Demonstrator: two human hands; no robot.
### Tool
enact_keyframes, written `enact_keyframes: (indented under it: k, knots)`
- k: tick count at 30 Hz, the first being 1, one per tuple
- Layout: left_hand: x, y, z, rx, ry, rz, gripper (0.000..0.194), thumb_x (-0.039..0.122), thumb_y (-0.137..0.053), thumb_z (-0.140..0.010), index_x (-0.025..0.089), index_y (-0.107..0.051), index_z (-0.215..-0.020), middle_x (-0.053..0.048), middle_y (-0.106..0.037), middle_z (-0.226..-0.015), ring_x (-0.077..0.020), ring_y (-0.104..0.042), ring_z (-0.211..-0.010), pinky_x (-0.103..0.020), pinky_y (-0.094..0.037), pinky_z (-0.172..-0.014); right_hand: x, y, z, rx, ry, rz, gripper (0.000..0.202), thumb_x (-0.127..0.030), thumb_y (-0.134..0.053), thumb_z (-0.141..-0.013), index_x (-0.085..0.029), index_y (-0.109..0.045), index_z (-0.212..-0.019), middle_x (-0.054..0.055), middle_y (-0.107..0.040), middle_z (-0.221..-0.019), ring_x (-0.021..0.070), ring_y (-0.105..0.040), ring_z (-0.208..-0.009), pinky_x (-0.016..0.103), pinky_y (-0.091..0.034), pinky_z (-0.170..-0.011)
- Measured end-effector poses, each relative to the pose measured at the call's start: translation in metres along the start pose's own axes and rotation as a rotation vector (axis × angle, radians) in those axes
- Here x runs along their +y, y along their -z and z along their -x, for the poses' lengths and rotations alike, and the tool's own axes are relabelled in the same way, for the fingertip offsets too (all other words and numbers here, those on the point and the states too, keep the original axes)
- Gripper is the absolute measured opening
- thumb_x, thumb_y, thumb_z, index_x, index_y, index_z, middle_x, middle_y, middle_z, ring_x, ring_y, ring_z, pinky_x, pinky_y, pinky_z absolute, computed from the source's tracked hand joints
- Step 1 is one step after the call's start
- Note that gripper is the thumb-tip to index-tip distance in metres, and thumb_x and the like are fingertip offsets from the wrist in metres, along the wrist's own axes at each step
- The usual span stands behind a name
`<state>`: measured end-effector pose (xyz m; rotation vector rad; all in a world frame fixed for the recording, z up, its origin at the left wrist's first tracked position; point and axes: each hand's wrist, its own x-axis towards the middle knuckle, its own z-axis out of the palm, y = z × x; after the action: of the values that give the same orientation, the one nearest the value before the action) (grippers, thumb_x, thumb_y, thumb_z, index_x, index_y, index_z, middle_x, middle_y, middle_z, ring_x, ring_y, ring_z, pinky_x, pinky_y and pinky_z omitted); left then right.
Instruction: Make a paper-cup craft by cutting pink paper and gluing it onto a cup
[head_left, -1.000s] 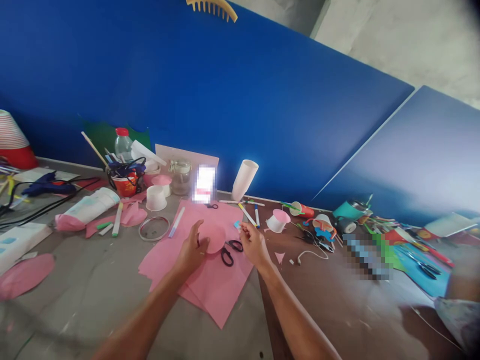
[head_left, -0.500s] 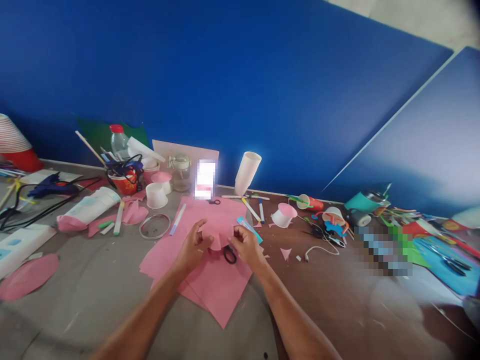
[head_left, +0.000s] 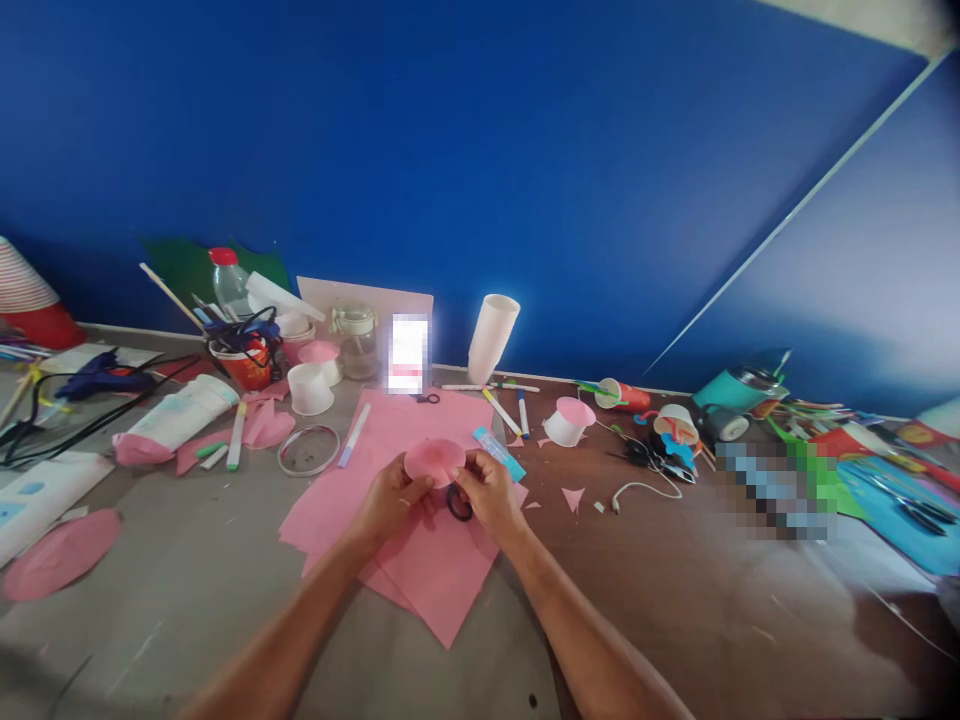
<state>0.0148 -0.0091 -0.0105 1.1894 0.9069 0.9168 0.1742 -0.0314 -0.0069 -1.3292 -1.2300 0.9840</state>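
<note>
A round pink paper disc (head_left: pixel 433 460) is held between my two hands above a pile of pink paper sheets (head_left: pixel 450 575). My left hand (head_left: pixel 390 500) pinches its left edge, the thumb on the near side. At its right edge, my right hand (head_left: pixel 484 485) grips it between thumb and fingers. Black scissor handles (head_left: pixel 459 503) show just below the disc; the rest of the scissors is hidden. Beside my right hand lies a light blue tube or packet (head_left: pixel 498 454). A white-and-purple marker (head_left: pixel 354 437) rests on the paper to the left.
Behind stand a tilted stack of white paper cups (head_left: pixel 493 338), a glass jar (head_left: pixel 355 340) and a lit, blurred screen (head_left: pixel 409 352). Right of my hands is a white cup with a pink top (head_left: pixel 568 421). At left lie a clear ring (head_left: pixel 308 451) and a pink paper oval (head_left: pixel 64 555).
Both hands have tilted the pink disc, so its face now looks flatter and rounder. Each hand keeps its grip at the edge. The view has shifted slightly.
</note>
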Motion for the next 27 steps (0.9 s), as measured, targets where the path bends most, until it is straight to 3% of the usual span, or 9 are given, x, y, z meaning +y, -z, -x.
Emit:
enact_keyframes:
  k: [3,8,17,21,23,27]
  knots:
    - [-0.002,0.0,0.0,-0.005,0.022,-0.056,0.028,0.042,-0.071,-0.073,0.015,-0.063,-0.075,-0.002,-0.063,-0.052,-0.0167,-0.058,-0.04,-0.028,-0.044,-0.044,0.001,-0.002,0.0,-0.023,-0.036,-0.054,0.019,-0.039,-0.061,-0.072,-0.021,-0.059,-0.077,-0.006,-0.048,-0.053,0.0109,-0.041,-0.044,0.024,-0.032,-0.042]
    - [0.001,0.002,0.001,-0.002,0.094,-0.156,0.041,0.051,-0.07,-0.07,0.018,-0.059,-0.049,-0.004,-0.057,-0.042,-0.011,-0.042,-0.034,-0.025,-0.029,-0.037,0.004,-0.004,0.0,-0.068,-0.078,-0.141,0.022,-0.041,-0.063,-0.072,-0.02,-0.056,-0.076,-0.008,-0.046,-0.047,0.0094,-0.04,-0.039,0.022,-0.029,-0.04]
    - [0.005,0.002,0.002,0.09,0.078,-0.139,0.035,0.047,-0.076,-0.062,0.019,-0.057,-0.051,0.002,-0.048,-0.043,-0.0088,-0.033,-0.04,-0.025,-0.021,-0.04,-0.002,-0.002,0.007,-0.117,-0.009,-0.137,0.025,-0.039,-0.064,-0.076,-0.018,-0.058,-0.089,-0.006,-0.05,-0.06,0.0084,-0.041,-0.046,0.023,-0.033,-0.044]
    - [0.013,0.0,0.004,0.027,0.043,-0.112,0.028,0.044,-0.074,-0.066,0.018,-0.065,-0.061,0.003,-0.046,-0.044,-0.0087,-0.034,-0.042,-0.024,-0.022,-0.043,0.002,-0.005,0.006,-0.065,0.026,-0.086,0.03,-0.03,-0.066,-0.071,-0.018,-0.06,-0.098,-0.002,-0.057,-0.073,0.0105,-0.048,-0.057,0.023,-0.04,-0.05]
    - [0.016,-0.001,0.005,-0.004,0.02,-0.102,0.027,0.043,-0.074,-0.067,0.017,-0.067,-0.067,0.004,-0.045,-0.045,-0.0088,-0.036,-0.044,-0.024,-0.024,-0.045,0.003,-0.006,0.005,-0.035,0.022,-0.098,0.029,-0.027,-0.064,-0.069,-0.019,-0.06,-0.097,-0.002,-0.058,-0.074,0.011,-0.05,-0.059,0.022,-0.04,-0.05]
    - [0.015,0.0,0.005,0.046,0.021,-0.101,0.032,0.045,-0.075,-0.066,0.017,-0.061,-0.067,0.006,-0.046,-0.05,-0.0077,-0.036,-0.047,-0.023,-0.026,-0.047,0.002,-0.006,0.004,-0.037,-0.011,-0.144,0.028,-0.026,-0.062,-0.069,-0.02,-0.058,-0.096,-0.005,-0.056,-0.065,0.0095,-0.046,-0.049,0.022,-0.036,-0.045]
